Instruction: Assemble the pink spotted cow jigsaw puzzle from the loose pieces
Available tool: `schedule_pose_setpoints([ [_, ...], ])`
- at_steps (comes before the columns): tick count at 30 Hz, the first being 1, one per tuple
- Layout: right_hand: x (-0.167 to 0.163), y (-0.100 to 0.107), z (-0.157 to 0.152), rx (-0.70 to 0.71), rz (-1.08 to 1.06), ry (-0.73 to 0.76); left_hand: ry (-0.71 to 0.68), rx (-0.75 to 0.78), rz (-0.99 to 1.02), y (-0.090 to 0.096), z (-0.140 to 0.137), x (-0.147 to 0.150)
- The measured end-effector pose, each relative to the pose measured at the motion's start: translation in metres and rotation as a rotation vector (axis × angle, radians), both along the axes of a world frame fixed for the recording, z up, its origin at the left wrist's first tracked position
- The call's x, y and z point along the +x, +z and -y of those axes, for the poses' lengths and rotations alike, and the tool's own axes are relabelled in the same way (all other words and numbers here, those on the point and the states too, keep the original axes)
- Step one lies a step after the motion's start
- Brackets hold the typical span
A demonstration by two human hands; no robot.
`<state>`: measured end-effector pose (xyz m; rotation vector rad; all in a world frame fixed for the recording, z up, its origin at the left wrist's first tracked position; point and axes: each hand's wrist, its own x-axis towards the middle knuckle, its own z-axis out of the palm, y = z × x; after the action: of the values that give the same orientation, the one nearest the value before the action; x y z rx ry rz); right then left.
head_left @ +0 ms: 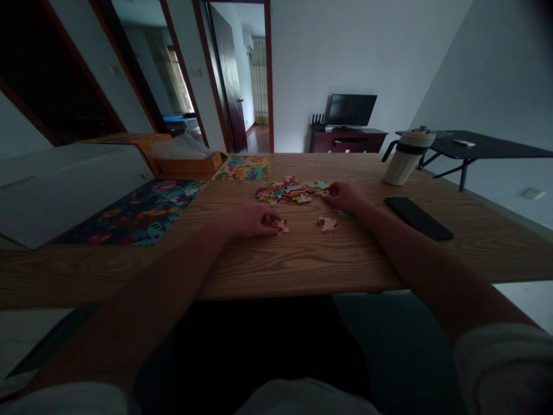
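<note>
My left hand (254,221) is closed, its thumb and fingers pinching a small jigsaw piece (282,226) just above or on the table. My right hand (343,197) reaches to the right edge of a loose pile of jigsaw pieces (289,190). Its fingertips are bent down onto a puzzle piece (325,192) there; the grip itself is partly hidden. Between the hands and nearer to me lies a pair of joined-looking pale and red pieces (327,224). Another greenish piece (344,213) shows under the right wrist.
On the wooden table (276,271), a black phone-like slab (418,218) lies beside my right forearm. A white jug (408,157) stands behind it. Leftward are a colourful picture sheet (244,168), a finished-looking dark puzzle (142,210), an orange box (188,164) and a large white box (73,184).
</note>
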<state>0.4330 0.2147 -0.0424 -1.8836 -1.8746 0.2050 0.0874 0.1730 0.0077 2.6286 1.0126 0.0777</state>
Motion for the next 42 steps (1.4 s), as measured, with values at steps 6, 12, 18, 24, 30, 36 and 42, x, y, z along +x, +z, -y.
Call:
schedule_pose_setpoints([
  [6,0.007,0.026,0.02,0.046,-0.114,0.132,0.014,-0.004,-0.032,0.003,-0.005,-0.006],
  [12,-0.019,0.067,0.064,0.03,-0.236,0.437,0.024,0.027,0.044,0.005,-0.004,-0.006],
  [18,-0.062,0.073,0.087,-0.03,-0.181,0.577,0.068,0.049,0.17,0.007,0.009,0.008],
  [24,-0.069,0.057,0.09,-0.105,-0.085,0.672,0.024,0.059,-0.066,0.014,-0.004,-0.012],
  [30,-0.086,0.039,0.098,-0.274,-0.039,0.757,-0.046,0.009,-0.122,0.011,-0.012,-0.015],
  [36,-0.095,0.04,0.102,-0.171,-0.006,0.836,-0.053,-0.027,-0.037,0.007,-0.008,-0.007],
  [42,-0.097,0.038,0.101,-0.147,0.027,0.949,-0.122,-0.018,-0.008,0.002,-0.007,-0.004],
])
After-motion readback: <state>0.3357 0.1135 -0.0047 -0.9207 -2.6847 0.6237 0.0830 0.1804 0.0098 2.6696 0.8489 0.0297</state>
